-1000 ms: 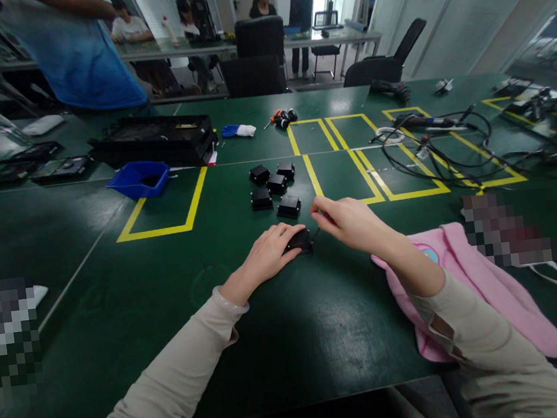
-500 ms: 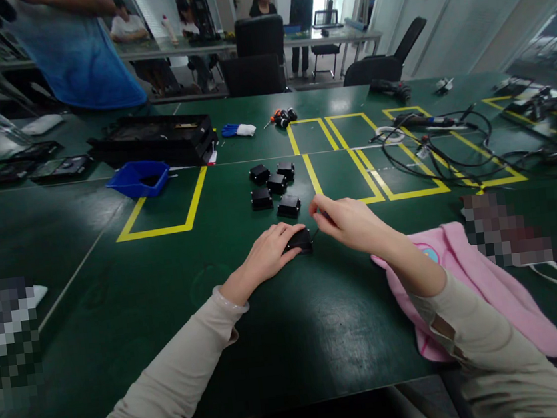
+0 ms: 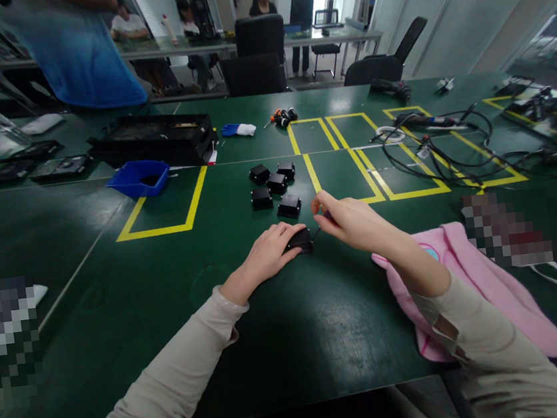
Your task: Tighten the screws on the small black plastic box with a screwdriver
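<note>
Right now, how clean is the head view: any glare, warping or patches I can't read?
Head view: the green table shows soft glare streaks at far left; straight edges bow toward the frame borders. Two pixelated blocks hide patches at left and right. Left hand covers most of the small black box. Right hand and its thin tool are sharp but tiny.

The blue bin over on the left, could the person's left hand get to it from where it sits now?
Probably yes, with a stretch. The left hand rests on a small black box, and the green table between it and the blue bin looks bare; only a yellow tape line crosses the path.
</note>
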The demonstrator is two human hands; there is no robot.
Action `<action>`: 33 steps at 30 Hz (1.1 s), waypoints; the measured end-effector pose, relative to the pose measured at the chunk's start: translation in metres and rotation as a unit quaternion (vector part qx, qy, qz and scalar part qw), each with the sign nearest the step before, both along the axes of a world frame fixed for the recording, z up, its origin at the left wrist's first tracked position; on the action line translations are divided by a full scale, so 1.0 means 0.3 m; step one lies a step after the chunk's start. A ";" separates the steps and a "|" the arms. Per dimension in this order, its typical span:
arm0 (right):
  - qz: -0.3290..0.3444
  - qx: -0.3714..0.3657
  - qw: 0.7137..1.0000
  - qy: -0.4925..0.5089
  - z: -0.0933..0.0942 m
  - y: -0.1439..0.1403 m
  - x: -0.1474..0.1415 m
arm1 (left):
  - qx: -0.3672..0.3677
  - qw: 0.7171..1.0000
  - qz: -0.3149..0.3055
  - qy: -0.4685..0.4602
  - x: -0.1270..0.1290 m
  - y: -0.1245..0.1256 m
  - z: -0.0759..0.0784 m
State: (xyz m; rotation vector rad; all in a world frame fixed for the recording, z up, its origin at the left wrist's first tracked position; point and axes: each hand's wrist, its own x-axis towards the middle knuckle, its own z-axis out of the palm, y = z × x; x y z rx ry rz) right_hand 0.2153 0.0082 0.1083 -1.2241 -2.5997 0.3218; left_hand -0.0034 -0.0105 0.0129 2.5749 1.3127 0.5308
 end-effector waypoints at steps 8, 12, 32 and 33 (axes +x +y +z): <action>-0.016 0.007 1.000 -0.022 -0.001 0.009 0.000 | -0.003 1.000 0.002 0.002 0.001 -0.002 0.002; -0.007 0.001 1.000 -0.014 0.002 0.005 0.003 | 0.000 1.000 0.003 0.000 0.001 -0.002 0.002; -0.041 0.039 0.996 -0.063 0.012 0.002 -0.010 | -0.006 1.000 0.004 0.003 0.001 -0.001 0.002; -0.042 0.041 0.996 -0.068 0.012 0.001 -0.011 | -0.006 1.000 0.004 0.003 0.001 -0.001 0.001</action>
